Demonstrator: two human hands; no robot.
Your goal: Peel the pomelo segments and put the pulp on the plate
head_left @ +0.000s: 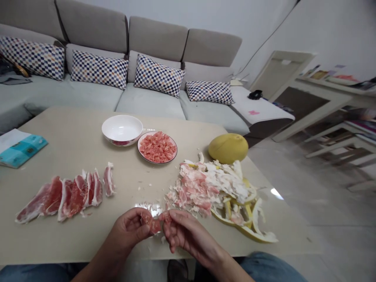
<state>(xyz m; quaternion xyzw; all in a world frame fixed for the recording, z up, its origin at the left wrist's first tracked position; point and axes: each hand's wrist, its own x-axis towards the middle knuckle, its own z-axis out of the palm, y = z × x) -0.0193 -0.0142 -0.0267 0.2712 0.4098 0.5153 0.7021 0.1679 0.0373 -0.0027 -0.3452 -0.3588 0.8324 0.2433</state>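
Observation:
Near the table's front edge, my left hand is closed around a piece of pink pomelo flesh. Beside it, my right hand pinches a small pink bit at the right end of that piece. Whether the two bits are still joined I cannot tell. To the left lies a row of pomelo segments in pale skin. Past my hands, a plate holds a heap of peeled pink pulp. A pile of white and pink peelings sits to the right of my hands.
A white bowl stands behind the plate. One whole yellow pomelo rests at the table's right, with thick rind strips in front. A blue and white packet lies at left. Beyond the table is a grey sofa.

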